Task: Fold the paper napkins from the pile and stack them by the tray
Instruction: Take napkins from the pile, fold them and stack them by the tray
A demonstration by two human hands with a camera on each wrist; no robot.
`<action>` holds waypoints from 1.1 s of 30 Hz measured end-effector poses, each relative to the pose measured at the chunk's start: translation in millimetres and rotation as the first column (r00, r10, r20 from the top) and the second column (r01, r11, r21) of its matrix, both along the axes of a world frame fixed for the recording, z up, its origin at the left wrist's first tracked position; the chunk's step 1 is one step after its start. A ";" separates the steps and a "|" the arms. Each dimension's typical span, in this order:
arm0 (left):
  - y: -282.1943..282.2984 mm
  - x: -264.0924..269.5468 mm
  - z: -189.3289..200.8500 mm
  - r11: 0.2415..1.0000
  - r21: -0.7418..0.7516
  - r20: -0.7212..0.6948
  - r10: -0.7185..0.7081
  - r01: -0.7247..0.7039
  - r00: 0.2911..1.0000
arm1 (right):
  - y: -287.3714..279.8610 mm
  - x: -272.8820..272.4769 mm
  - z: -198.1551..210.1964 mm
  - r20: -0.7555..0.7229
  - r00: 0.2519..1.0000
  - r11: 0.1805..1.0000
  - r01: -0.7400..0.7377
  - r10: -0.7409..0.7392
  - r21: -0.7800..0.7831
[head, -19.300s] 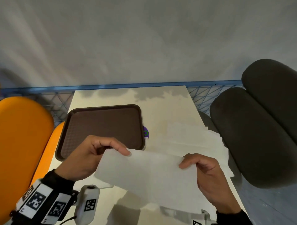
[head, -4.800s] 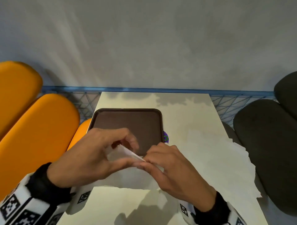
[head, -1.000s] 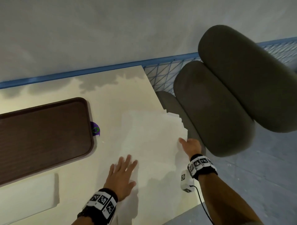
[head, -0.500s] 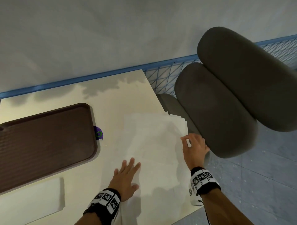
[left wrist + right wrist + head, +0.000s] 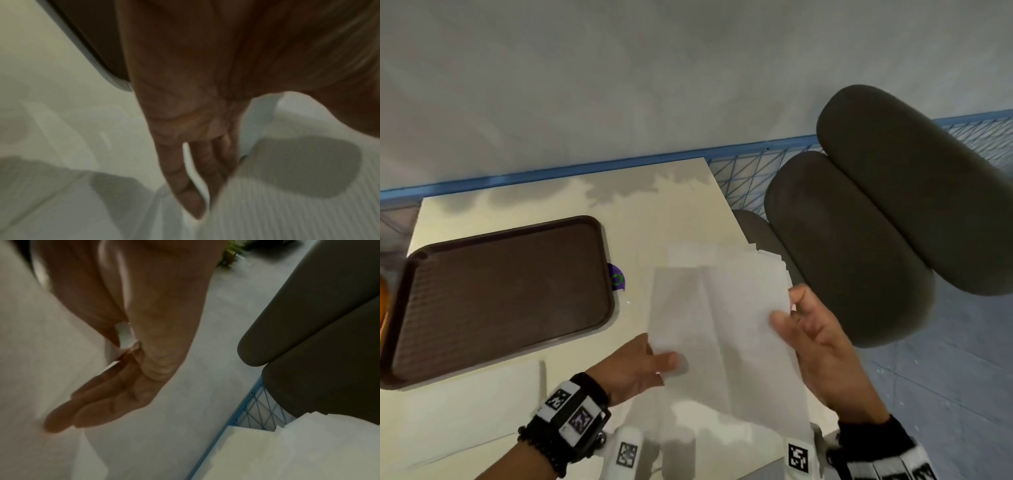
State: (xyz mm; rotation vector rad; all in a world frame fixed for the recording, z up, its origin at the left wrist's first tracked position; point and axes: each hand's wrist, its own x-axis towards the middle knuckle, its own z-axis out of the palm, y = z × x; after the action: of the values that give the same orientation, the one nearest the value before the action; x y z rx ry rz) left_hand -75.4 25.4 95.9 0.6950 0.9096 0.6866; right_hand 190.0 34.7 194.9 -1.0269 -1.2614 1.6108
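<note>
A white paper napkin [image 5: 722, 329] hangs unfolded in the air between my two hands, above the table's right side. My left hand [image 5: 667, 365] pinches its lower left edge, thumb on top. My right hand [image 5: 786, 311] holds the right edge, thumb on the front and straight fingers [image 5: 92, 402] behind the sheet. The napkin pile [image 5: 726, 253] lies under it, at the table's right edge. A brown tray [image 5: 500, 298] sits to the left. A folded napkin stack [image 5: 465, 407] lies in front of the tray. The left wrist view is blurred and shows the napkin [image 5: 287, 211] beside my fingers.
Two dark grey chair cushions [image 5: 876, 222] stand close beyond the table's right edge. A blue wire fence [image 5: 743, 178] runs behind the table along the wall. A purple sticker [image 5: 617, 279] shows by the tray's right rim. The cream table [image 5: 640, 212] stretches bare behind the pile.
Both hands were on the pile, the left flat and the right at its edge. Now they have lifted one napkin off it and hold it up and nearer to me.
</note>
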 end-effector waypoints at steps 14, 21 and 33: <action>-50.0 -36.4 86.4 0.921 0.355 -0.406 0.306 -0.160 0.861 | -34.2 -64.9 -0.8 0.310 0.948 0.989 0.113 -0.079 -0.094; -70.5 -28.4 83.9 0.884 -0.196 0.169 0.456 -0.423 0.874 | -56.4 -137.0 33.1 0.615 0.708 0.924 -0.370 0.348 -0.097; -82.5 -40.8 51.9 0.882 -0.157 0.156 0.466 -0.444 0.871 | -46.2 -118.0 -15.0 0.590 0.803 0.990 0.001 0.084 -0.142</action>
State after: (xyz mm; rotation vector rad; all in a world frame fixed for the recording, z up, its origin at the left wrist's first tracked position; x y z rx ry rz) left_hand -116.2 -57.2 147.7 0.2977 0.9362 1.0927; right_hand 72.0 -11.4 179.9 -1.6966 -1.5997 1.4649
